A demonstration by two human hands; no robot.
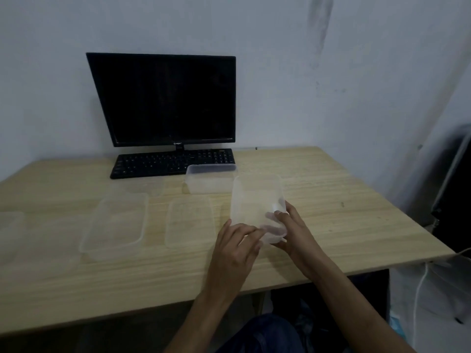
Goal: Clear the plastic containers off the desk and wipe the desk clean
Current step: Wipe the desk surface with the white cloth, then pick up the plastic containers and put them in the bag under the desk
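Note:
A clear plastic container (pixel 254 197) is tilted up off the wooden desk (pixel 344 194), held at its near end by both hands. My right hand (pixel 293 233) grips its right side, with fingers inside the rim. My left hand (pixel 237 243) touches its lower left corner. Behind it a second clear container (pixel 209 182) stands upright. A flat clear lid (pixel 188 221) lies left of my hands. A larger clear container (pixel 117 222) lies further left, and another faint clear piece (pixel 11 233) sits at the left edge.
A black monitor (pixel 165 100) and black keyboard (pixel 158 163) stand at the back of the desk against the wall. Dark objects and a white cable (pixel 420 284) are off the desk's right side. Bare wood lies right of my hands.

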